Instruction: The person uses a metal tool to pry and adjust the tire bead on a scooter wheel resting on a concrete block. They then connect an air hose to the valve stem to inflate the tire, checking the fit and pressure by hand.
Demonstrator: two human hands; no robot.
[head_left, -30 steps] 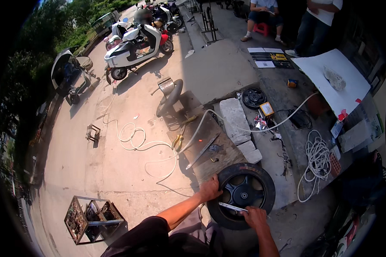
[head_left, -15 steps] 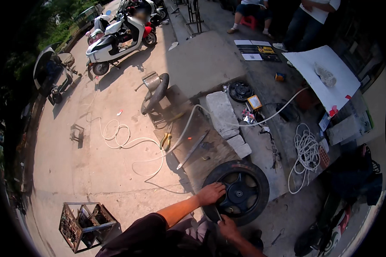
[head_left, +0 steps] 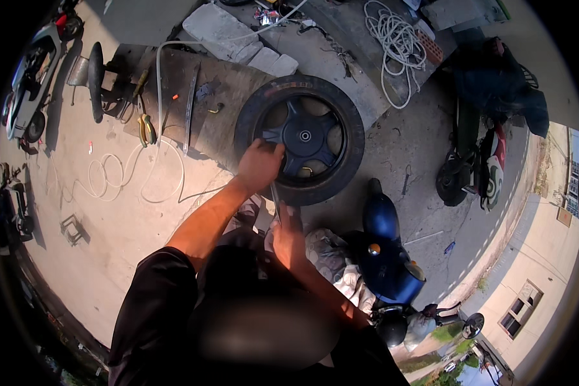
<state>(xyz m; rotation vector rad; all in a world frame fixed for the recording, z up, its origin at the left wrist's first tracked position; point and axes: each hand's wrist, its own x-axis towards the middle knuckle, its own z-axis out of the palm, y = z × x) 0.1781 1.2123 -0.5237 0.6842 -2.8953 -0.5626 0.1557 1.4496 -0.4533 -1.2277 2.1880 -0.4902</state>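
Note:
A black scooter wheel (head_left: 305, 136) with its tyre (head_left: 352, 151) on a spoked rim lies flat in front of me, partly on a worn board (head_left: 228, 96). My left hand (head_left: 260, 166) is closed over the near left side of the tyre, its fingertips at the rim. A flat metal bar, like a tyre lever (head_left: 275, 194), stands at the tyre's near edge just below that hand. My right hand (head_left: 289, 233) grips its lower end. Where the bar's tip meets the tyre is hidden by my left hand.
Pliers (head_left: 147, 130) and a long flat metal bar (head_left: 192, 106) lie left of the wheel. A pale hose (head_left: 159, 77) crosses the board. Beyond are concrete blocks (head_left: 222, 29) and a coiled hose (head_left: 399, 45). A blue scooter (head_left: 392, 270) stands at the right.
My view has swung down and right, so the wheel appears higher and the blue scooter is in sight. Both hands stay at the wheel's near left side, the right still holding the lever.

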